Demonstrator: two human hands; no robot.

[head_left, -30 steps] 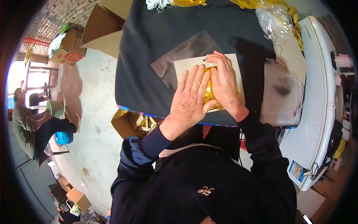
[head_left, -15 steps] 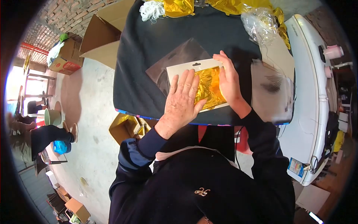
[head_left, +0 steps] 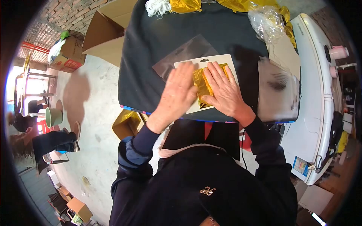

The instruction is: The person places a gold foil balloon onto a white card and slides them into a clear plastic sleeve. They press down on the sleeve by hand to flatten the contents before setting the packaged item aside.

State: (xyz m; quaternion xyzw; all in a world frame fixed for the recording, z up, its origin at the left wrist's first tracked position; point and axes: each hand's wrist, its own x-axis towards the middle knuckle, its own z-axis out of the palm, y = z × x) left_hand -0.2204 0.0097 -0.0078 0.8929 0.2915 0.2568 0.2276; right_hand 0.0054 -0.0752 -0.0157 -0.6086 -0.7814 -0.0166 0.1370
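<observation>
A folded gold foil piece (head_left: 202, 86) lies on a white card (head_left: 229, 59) with a hanging slot, on the black cloth of the table (head_left: 151, 45). My right hand (head_left: 223, 89) rests flat on the foil's right part, fingers stretched out. Over the card's left side is my left hand (head_left: 177, 92), slightly blurred, its fingers extended and holding nothing; whether it touches the card is unclear. Beneath the card a clear plastic sleeve (head_left: 166, 63) sticks out at the upper left.
Clear sleeves (head_left: 275, 92) lie at the table's right, below crumpled plastic (head_left: 267, 24). White string (head_left: 157, 7) and gold foil packs (head_left: 185, 5) line the far edge. Cardboard boxes (head_left: 125, 126) stand beside the table. Another person's legs (head_left: 52, 142) are at the far left.
My right hand has moved from the card's right edge onto the foil. My left hand has shifted off the foil toward the card's left side. The foil looks narrower.
</observation>
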